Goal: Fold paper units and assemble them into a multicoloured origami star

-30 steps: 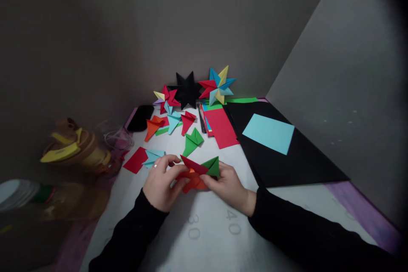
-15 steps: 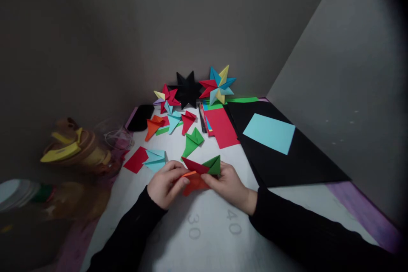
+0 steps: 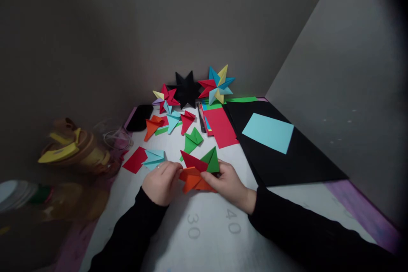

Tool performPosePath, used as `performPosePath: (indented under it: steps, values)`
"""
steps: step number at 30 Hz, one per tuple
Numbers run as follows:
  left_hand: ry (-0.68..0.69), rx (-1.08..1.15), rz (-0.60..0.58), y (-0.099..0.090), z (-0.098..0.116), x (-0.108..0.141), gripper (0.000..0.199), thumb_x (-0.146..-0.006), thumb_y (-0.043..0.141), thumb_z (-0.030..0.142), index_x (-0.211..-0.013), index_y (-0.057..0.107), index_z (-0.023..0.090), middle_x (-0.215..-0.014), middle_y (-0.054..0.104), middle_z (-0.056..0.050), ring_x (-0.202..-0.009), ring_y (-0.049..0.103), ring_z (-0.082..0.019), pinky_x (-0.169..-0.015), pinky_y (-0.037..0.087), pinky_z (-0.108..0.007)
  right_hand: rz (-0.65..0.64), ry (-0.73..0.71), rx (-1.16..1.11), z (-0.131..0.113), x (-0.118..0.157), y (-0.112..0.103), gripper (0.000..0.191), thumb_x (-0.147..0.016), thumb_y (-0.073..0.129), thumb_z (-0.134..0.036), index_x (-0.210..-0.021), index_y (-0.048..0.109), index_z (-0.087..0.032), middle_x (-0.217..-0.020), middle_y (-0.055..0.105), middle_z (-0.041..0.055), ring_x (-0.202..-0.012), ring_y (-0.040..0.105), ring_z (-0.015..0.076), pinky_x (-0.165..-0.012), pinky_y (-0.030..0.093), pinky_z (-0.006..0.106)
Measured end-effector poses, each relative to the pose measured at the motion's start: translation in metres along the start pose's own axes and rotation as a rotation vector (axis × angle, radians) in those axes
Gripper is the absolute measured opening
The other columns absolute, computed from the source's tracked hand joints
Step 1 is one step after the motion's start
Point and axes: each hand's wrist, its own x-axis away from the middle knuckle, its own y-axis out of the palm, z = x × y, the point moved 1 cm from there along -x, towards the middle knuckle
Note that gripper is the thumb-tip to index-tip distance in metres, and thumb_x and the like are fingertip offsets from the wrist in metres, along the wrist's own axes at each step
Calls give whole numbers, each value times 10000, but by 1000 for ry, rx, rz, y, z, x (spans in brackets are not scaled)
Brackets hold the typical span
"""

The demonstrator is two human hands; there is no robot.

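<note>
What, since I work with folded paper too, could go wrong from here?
The right hand grips the red, green and orange folded paper, with the left hand at its left edge; uneven pulling might crease or loosen it. The green folded piece lies just beyond and could get nudged. The light blue folded piece lies close to the left hand, so a sideways move might shift it.

L hand (image 3: 162,182) now sits bunched at L edge of orange paper (image 3: 191,179), off its front, so more shows; green paper (image 3: 213,160) stands higher vs. prev.
</note>
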Motion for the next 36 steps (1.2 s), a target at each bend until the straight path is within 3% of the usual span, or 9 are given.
performPosePath:
  steps: [6,12,18,30,33,36]
  values:
    - [-297,69,-196,4,3,-2,254,-916,329,232,-784,542,191,-610,603,-2,-544,581,-137,-499,421,-226,-50,24,-9,1,2,2,138,-809,579,-224,-907,652,-159,-862,660,58,-775,622,179,-688,497,275]
    - [-126,18,-24,9,11,4,147,-864,501,296,-856,592,180,-758,678,-43,-706,624,-181,-621,445,-270,7,49,28,1,1,3,105,-807,567,-223,-833,642,-154,-801,653,46,-731,611,172,-645,477,260]
    - [-338,228,-53,12,17,4,169,-860,498,325,-807,591,194,-704,656,-16,-633,598,-149,-586,432,-248,-15,36,77,0,2,4,127,-804,563,-225,-806,658,-141,-781,638,50,-697,590,161,-624,468,254]
    - [-426,191,-277,19,10,-2,301,-901,281,320,-743,503,194,-712,587,-73,-737,556,-221,-690,432,-337,-93,39,63,-4,2,6,105,-777,586,-207,-811,667,-151,-783,651,41,-714,592,165,-656,476,262]
    - [-530,289,-259,22,9,1,264,-882,342,374,-721,468,208,-637,557,-21,-621,540,-185,-598,403,-291,-87,67,49,-2,2,7,111,-773,589,-221,-799,674,-155,-775,657,42,-719,601,175,-654,487,269]
    - [-644,503,-149,23,10,2,205,-818,480,391,-723,414,221,-555,522,45,-534,514,-144,-532,366,-243,-85,102,7,-1,2,8,123,-765,599,-237,-806,683,-158,-771,664,45,-733,610,190,-655,499,281]
